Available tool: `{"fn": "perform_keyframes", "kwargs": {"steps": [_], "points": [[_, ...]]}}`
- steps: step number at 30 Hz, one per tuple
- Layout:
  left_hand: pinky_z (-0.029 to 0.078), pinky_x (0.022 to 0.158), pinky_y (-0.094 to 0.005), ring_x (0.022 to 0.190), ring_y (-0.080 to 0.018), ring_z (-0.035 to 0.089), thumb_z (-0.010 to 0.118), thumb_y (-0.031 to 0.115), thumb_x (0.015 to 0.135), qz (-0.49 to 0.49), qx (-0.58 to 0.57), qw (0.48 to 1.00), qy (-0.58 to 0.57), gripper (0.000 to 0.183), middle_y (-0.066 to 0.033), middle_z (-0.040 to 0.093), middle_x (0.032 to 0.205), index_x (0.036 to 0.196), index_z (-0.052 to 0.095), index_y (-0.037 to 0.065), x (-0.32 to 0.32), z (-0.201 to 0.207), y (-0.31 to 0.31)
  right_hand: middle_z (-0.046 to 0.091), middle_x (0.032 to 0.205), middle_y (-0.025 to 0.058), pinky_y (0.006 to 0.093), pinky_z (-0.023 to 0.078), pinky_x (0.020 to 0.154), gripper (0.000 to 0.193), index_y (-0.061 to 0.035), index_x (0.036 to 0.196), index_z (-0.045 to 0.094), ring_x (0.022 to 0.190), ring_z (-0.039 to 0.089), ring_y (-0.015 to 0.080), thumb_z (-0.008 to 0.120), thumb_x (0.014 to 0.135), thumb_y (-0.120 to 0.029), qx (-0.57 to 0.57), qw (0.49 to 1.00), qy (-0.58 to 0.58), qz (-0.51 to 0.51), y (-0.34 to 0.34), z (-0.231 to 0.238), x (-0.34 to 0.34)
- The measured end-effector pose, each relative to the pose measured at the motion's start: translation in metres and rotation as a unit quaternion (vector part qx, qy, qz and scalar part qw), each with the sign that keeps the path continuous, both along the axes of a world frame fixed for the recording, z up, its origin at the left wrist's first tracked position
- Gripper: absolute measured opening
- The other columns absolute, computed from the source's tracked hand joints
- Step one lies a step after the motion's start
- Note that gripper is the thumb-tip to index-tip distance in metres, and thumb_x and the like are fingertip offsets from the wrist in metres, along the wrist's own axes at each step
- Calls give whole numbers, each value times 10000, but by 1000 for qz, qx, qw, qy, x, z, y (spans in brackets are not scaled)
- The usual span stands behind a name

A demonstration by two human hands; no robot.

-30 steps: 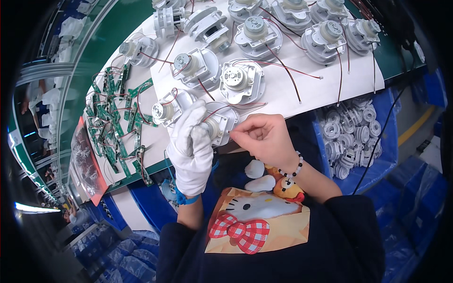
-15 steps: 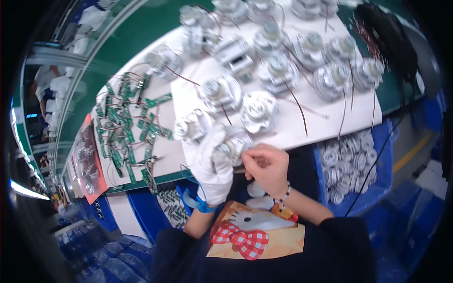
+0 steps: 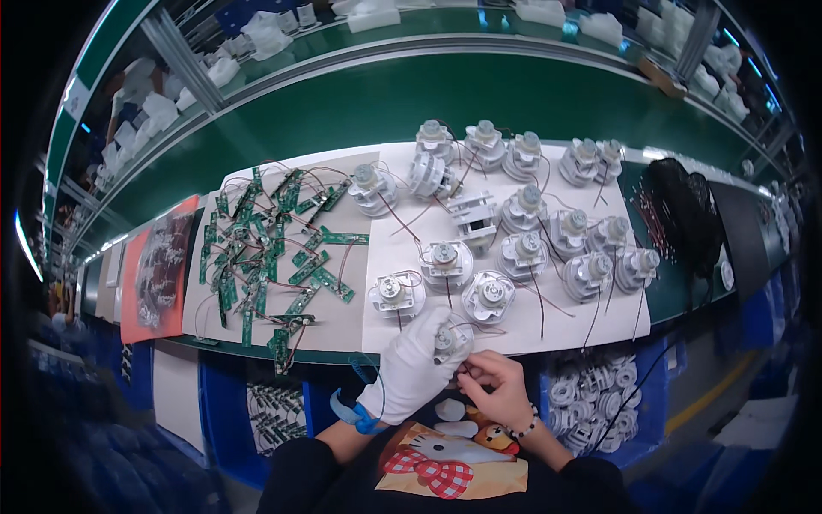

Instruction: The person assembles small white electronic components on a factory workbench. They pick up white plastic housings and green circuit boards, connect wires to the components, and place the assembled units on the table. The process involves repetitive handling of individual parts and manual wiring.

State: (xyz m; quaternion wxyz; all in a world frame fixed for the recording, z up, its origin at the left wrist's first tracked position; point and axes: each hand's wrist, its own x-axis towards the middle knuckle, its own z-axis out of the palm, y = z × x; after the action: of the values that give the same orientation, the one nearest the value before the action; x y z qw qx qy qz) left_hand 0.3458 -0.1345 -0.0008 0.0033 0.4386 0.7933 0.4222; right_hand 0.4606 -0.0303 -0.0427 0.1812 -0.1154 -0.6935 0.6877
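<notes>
My left hand (image 3: 404, 370), in a white glove with a blue wrist strap, is closed around a white round motor unit (image 3: 451, 341) at the table's front edge. The unit's metal motor can faces up. My bare right hand (image 3: 499, 387) has its thumb and fingers pinched together just beside the unit's lower right side. What lies between those fingertips is too small to make out. Right behind the held unit stand a similar white motor unit (image 3: 489, 295) and another (image 3: 397, 293). Several more with thin dark wires spread over the white sheet (image 3: 548, 330).
Green circuit boards with wires (image 3: 270, 248) lie piled at the left. Beyond them is an orange sheet with a clear bag (image 3: 163, 270). A black bundle (image 3: 681, 210) sits at the right. Below the table edge, a blue bin (image 3: 651, 403) holds white round parts.
My view has swung and levelled, showing more of the far bench. Both hands stay together at the unit; my left hand still holds it, and my right fingers are now lower beside it.
</notes>
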Motion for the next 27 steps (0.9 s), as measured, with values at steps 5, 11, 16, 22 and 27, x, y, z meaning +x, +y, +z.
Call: {"fn": "perform_keyframes", "kwargs": {"steps": [5,11,16,22,27], "points": [[484,633,-331,741,-334,592,684,183,747,-33,-31,991,-125,341,-139,591,831,1005,506,47,14,52,-15,628,901,155,235,528,627,319,62,996,603,734,637,161,678,689,18,61,994,2,90,17,49,26],[502,633,-293,685,-196,604,574,72,822,-104,171,973,-114,257,-178,592,813,1044,514,-42,-14,152,-54,618,789,156,256,487,559,261,51,877,613,605,604,193,643,738,-167,-1,982,174,-68,66,69,60],[481,650,-313,728,-166,583,602,149,795,76,167,980,79,284,-99,608,816,1026,533,-1,-128,216,25,572,716,134,265,481,554,168,68,895,591,610,578,185,578,765,-38,24,970,176,-163,102,87,51],[489,683,-331,745,-299,616,636,239,716,156,-198,949,187,260,-133,608,761,877,585,41,-299,108,88,561,779,128,251,475,579,141,68,917,577,638,563,165,535,792,21,158,934,203,-247,133,99,59],[492,686,-347,752,-285,628,677,332,668,106,-234,958,125,395,-141,632,799,906,610,23,-321,52,112,553,758,87,237,463,569,141,55,926,585,615,541,131,494,855,-28,228,881,123,-397,167,98,130]]}}
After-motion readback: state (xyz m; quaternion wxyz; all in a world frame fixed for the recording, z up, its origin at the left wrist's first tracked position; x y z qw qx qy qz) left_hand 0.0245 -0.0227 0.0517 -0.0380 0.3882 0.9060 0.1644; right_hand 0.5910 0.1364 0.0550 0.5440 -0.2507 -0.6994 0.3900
